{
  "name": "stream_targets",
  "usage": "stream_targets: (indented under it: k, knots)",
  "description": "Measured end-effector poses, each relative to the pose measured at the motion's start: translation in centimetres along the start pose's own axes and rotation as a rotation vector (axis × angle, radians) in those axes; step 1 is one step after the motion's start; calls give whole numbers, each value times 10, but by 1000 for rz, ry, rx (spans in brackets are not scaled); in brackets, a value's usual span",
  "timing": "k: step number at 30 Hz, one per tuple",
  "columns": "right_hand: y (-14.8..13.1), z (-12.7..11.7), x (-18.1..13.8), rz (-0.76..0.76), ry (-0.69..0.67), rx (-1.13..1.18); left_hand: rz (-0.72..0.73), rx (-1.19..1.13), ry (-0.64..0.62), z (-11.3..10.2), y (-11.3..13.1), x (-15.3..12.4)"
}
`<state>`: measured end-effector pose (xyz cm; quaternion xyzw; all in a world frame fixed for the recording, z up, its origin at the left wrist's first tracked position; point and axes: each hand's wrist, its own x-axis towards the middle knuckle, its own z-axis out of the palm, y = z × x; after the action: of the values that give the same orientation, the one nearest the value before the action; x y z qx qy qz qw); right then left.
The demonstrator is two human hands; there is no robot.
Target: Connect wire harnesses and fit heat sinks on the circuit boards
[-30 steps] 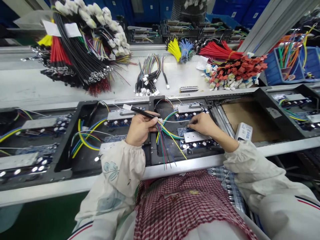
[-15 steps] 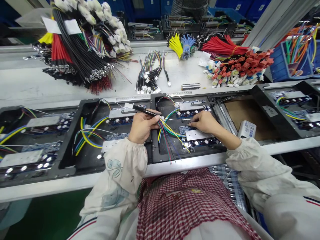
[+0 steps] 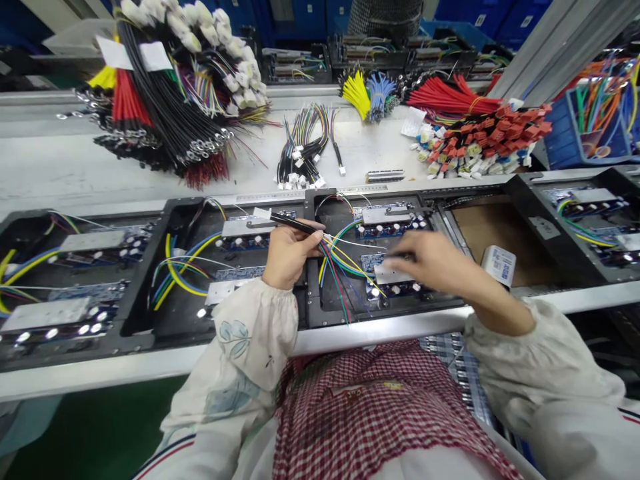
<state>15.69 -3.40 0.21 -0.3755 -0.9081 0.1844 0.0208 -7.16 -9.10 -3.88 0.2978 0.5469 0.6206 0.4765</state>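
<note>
My left hand (image 3: 290, 252) is closed round a wire harness (image 3: 293, 222) with a black sleeve and a white connector (image 3: 263, 213) at its upper left end. Loose red, green, blue, yellow and white wires (image 3: 345, 283) fan out from it over a black housing (image 3: 333, 310). My right hand (image 3: 425, 260), smeared by motion, hovers over the lower circuit board (image 3: 373, 263) and its metal plate (image 3: 390, 273). Whether its fingers hold anything is unclear. An upper circuit board (image 3: 383, 227) sits behind in the same housing, with thick yellow, green and blue wires.
More black housings with boards line the rail (image 3: 125, 367) on both sides. A white box-shaped item (image 3: 499, 265) lies at right by a brown panel (image 3: 485, 233). Behind are a large cable bundle (image 3: 170, 100), several small harnesses (image 3: 305, 147), red-connector cables (image 3: 490, 133) and a blue bin (image 3: 570, 127).
My right hand has moved right and slightly down, away from the white wire's end at the lower board. My left hand still grips the harness, nearly unmoved. The view has shifted slightly.
</note>
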Motion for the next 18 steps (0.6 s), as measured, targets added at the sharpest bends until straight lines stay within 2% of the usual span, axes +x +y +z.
stream_targets:
  k: [1,3,6,9,12,18]
  knots:
    - [-8,2,-3,-61,-58,69,0,-6,-3,0,-1,0]
    - [-20,10,-4,-57,-127,211,3,-20,-5,0,-2,1]
    - [-23,25,6,127,5,310,15,-28,-9,0,-3,1]
    - [-16,37,17,249,132,161,9,-12,-33,0,-4,0]
    - [-13,44,20,307,128,20,-7,8,-43,1,-3,-1]
    - [-16,44,20,322,119,-6,-19,8,-45,1,-1,-1]
